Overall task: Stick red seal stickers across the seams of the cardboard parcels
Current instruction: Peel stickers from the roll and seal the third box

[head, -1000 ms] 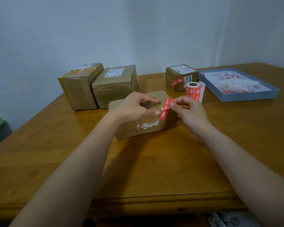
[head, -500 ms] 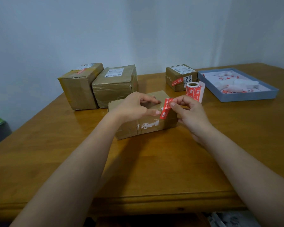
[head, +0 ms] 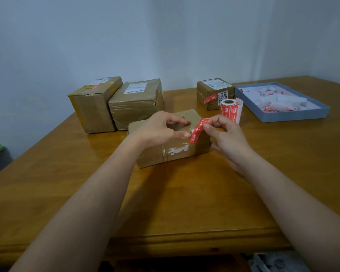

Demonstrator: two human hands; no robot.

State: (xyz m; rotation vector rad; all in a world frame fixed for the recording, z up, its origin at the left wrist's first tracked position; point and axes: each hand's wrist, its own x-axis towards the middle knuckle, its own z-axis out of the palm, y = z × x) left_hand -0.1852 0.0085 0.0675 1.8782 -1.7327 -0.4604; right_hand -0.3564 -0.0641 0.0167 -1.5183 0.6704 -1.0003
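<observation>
Mid-frame on the wooden counter [head: 185, 193]: a low cardboard parcel [head: 171, 152], white label scraps on its near face. Left hand [head: 159, 130] resting on the parcel's top, fingers curved loosely, thumb tip against the near top edge, grasping nothing. Right hand [head: 224, 134] just right of the parcel, thumb and forefinger pinching the upper end of a red seal sticker [head: 197, 132]; lower end of the sticker lying over the parcel's near top edge, upper end lifted off the cardboard. Just behind the right hand, a sticker roll [head: 230, 108] standing upright, red with white print. Behind the roll, a small parcel [head: 214, 94] with a white label on top and a red seal on its front. Left of centre, further back, two larger taped parcels side by side and touching: the left one [head: 94, 107] and the right one [head: 135, 105], each bearing a white label. Upper right of the frame: a shallow blue tray [head: 294, 116] holding crumpled white and red backing scraps [head: 277, 103]
</observation>
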